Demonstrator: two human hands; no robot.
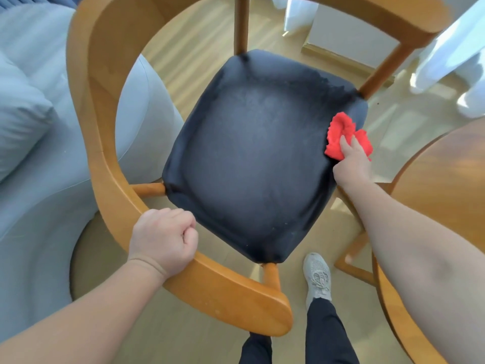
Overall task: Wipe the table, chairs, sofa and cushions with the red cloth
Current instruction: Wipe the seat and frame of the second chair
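A wooden chair (86,106) with a curved backrest and a black padded seat (252,158) fills the middle of the view. My left hand (164,241) grips the curved wooden rail at the near left, fingers wrapped round it. My right hand (353,160) presses the crumpled red cloth (341,130) against the right edge of the black seat, fingers lying over the cloth. The cloth bulges out beyond my fingertips.
A pale blue sofa (34,153) with a cushion (18,114) stands close on the left of the chair. A round wooden table (441,195) sits at the right. My legs and a grey shoe (317,277) stand on the wooden floor below; white curtains (456,56) hang at the top right.
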